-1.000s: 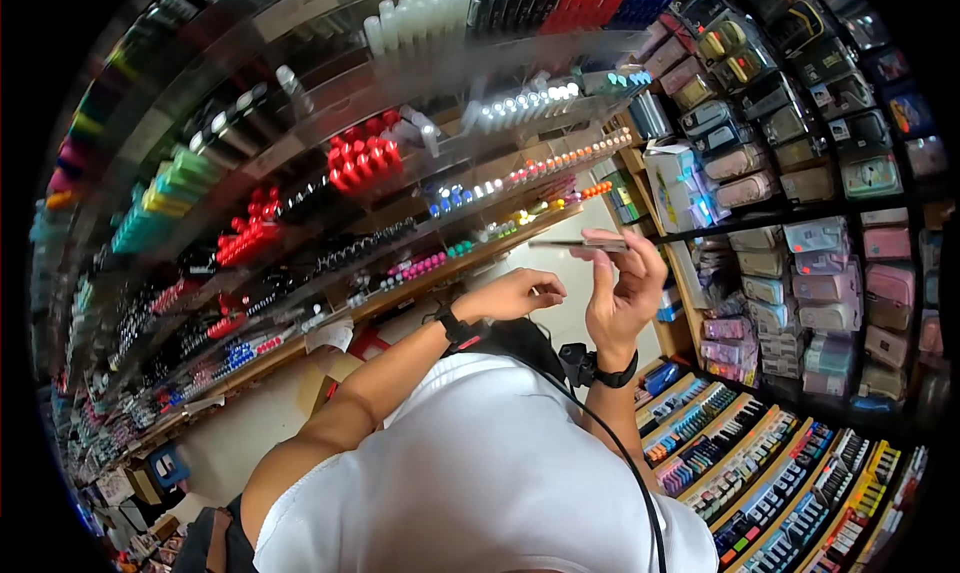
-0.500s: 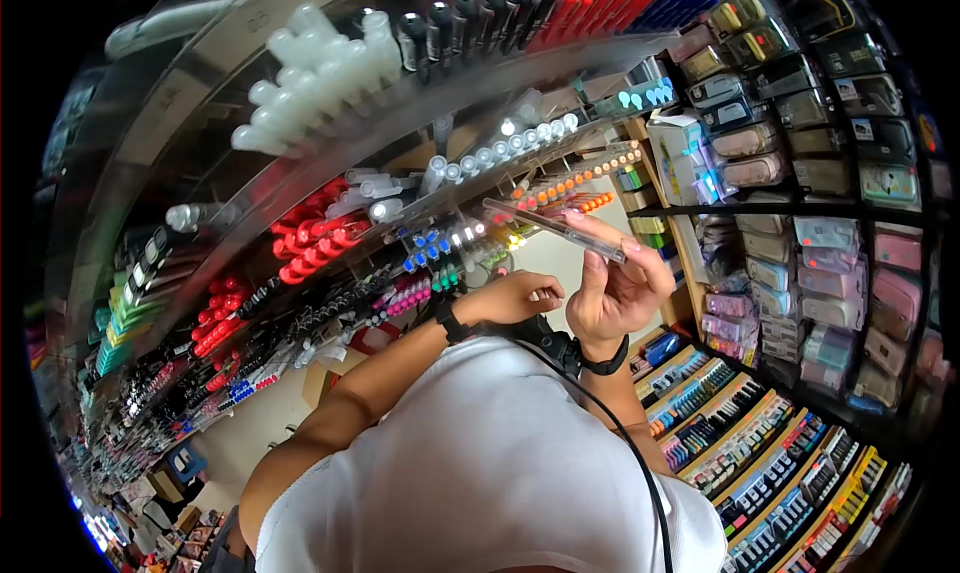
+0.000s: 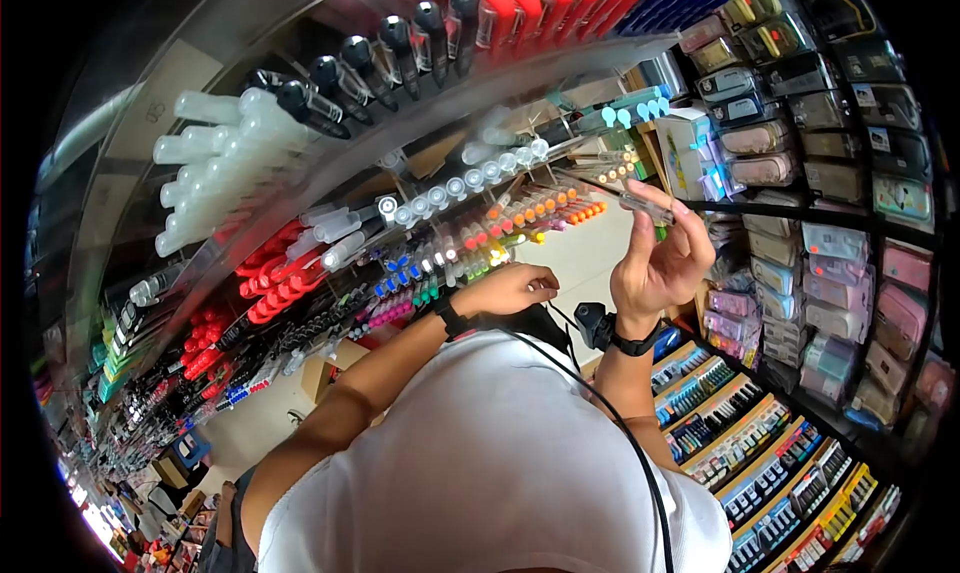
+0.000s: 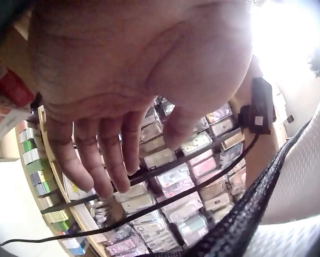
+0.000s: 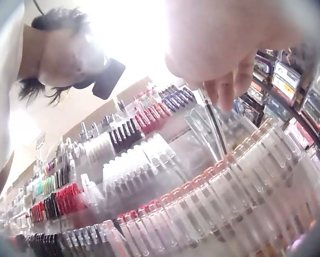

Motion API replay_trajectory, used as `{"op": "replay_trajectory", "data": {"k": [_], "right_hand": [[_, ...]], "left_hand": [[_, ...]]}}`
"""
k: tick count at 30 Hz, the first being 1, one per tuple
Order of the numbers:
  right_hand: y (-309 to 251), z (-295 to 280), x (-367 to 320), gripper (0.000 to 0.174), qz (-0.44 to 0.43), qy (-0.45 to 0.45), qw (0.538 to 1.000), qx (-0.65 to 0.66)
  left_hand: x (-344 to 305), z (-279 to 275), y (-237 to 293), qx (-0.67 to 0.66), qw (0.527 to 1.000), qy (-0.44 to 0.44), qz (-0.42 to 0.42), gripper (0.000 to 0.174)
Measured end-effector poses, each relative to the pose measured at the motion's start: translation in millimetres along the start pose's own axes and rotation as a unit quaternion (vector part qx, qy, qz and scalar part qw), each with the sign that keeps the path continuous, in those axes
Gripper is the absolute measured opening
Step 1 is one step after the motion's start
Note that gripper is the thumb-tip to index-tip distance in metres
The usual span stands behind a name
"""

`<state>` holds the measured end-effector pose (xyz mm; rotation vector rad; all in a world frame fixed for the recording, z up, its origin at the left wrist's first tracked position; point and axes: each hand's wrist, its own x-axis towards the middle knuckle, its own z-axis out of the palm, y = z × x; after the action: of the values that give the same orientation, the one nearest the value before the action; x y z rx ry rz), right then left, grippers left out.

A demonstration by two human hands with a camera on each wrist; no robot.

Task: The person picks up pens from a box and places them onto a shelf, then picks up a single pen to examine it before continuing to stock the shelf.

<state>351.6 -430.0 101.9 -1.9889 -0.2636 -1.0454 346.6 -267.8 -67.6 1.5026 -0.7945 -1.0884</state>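
Pen (image 3: 630,202) has shifted farther from left hand (image 3: 508,288), pinched in right hand (image 3: 662,260).

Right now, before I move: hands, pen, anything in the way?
Right hand pinches pen. Left hand empty, fingers loosely bent. Shelves ahead; can't tell if the pen's far end touches.

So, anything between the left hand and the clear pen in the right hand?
Nothing visible: in the head view, pale floor shows in the gap between the left hand and the clear pen pinched in the right hand.
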Motion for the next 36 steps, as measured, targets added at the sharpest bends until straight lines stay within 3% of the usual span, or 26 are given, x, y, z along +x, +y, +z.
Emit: {"op": "replay_trajectory", "data": {"k": [4, 6, 7, 11, 19, 22, 28, 36], "right_hand": [[4.4, 2.7, 14.1, 0.037, -0.003, 0.042, 0.999, 0.0], [-2.2, -1.1, 28.9, 0.033, 0.017, -0.041, 0.979, -0.199], [-0.8, 3.6, 29.6, 0.026, 0.041, 0.004, 0.984, -0.174], [3.3, -1.2, 17.4, 0.019, 0.037, 0.049, 0.987, -0.151], [-26.0, 1.3, -12.8, 0.006, 0.049, 0.003, 0.993, -0.103], [-38.8, 1.4, -28.9, 0.008, 0.075, -0.008, 0.993, -0.089], [-59.0, 5.6, -53.2, 0.027, 0.06, -0.003, 0.997, -0.044], [-79.8, -3.7, -71.1, 0.029, 0.031, -0.083, 0.995, 0.051]], "left_hand": [[4.9, 0.5, -3.7, -0.011, 1.0, 0.024, 0.007, 0.027], [6.1, 1.0, -4.7, -0.018, 0.999, 0.026, 0.008, 0.027], [5.6, 0.6, -3.1, -0.018, 0.999, 0.027, 0.006, 0.027], [4.5, -0.9, -1.7, -0.018, 0.999, 0.034, 0.011, 0.027], [-8.2, 5.4, -2.9, 0.008, 0.999, 0.023, 0.026, 0.029], [-16.2, 9.4, -3.2, 0.037, 0.998, 0.026, 0.032, 0.029], [-40.4, 22.1, 0.1, 0.036, 0.998, 0.026, 0.047, 0.027], [-64.3, 52.6, 3.0, 0.012, 0.985, 0.156, 0.071, 0.023]]}}
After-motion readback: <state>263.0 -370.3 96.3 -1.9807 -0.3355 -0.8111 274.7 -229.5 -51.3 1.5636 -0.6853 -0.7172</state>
